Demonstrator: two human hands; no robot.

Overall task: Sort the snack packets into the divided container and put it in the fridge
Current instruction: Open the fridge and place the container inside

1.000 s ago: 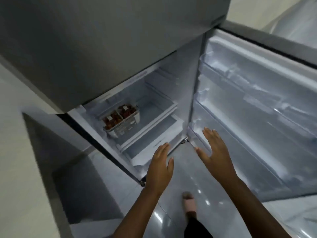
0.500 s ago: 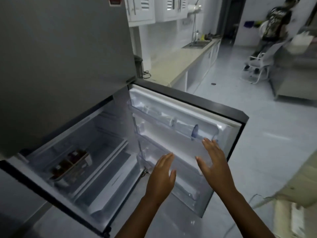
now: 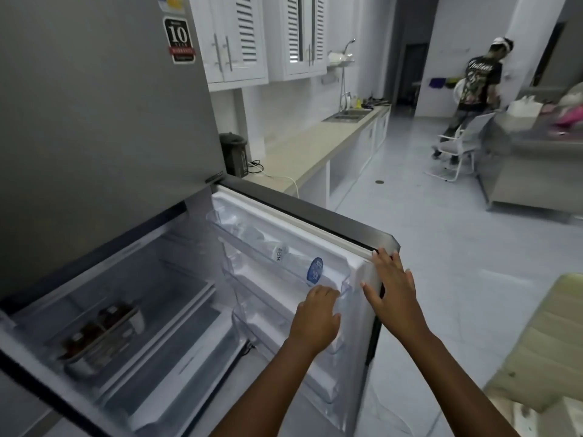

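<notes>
The divided container with dark snack packets in it sits on a shelf inside the grey fridge, at the lower left. The fridge door stands wide open. My right hand lies flat with straight fingers on the door's outer top corner. My left hand reaches the front of the clear upper door rack, its fingers bent over the rack's edge. Neither hand holds a packet.
A water bottle lies in the door rack. A long kitchen counter with a black kettle and a sink runs behind the door. Another person stands far right by a white chair and a steel table.
The view has swung up and right from the fridge interior. Both hands have moved forward onto the open door: the right onto its top corner, the left onto the rack edge.
</notes>
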